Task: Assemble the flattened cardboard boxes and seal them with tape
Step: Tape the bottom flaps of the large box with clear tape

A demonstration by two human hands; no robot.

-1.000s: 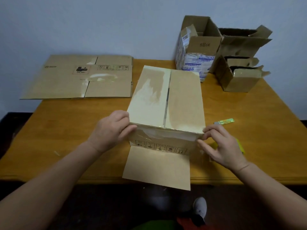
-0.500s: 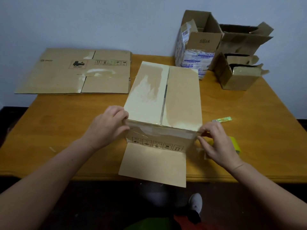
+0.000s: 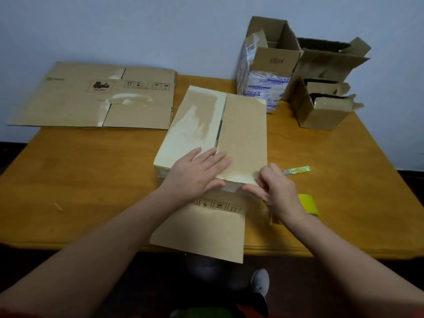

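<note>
An assembled cardboard box (image 3: 241, 129) lies in the middle of the wooden table (image 3: 91, 180), its two top flaps folded together with a dark seam between them. A loose flap (image 3: 206, 232) sticks out over the table's near edge. My left hand (image 3: 197, 173) lies flat, fingers straight, pressing on the top near the seam at the box's near end. My right hand (image 3: 275, 191) holds the near right corner of the box, fingers curled over its edge. A yellow-green tape roll (image 3: 308, 203) sits just behind my right hand.
A flattened cardboard box (image 3: 96, 97) lies at the far left, overhanging the table. Three open boxes stand at the far right: a tall one (image 3: 268, 63) with blue-printed packs, and two brown ones (image 3: 325, 58) (image 3: 321, 111). A small utility knife (image 3: 297, 169) lies right of the box.
My left hand left the box's near left corner and moved onto the top, now pressing flat beside the seam. My right hand stayed at the near right corner.
</note>
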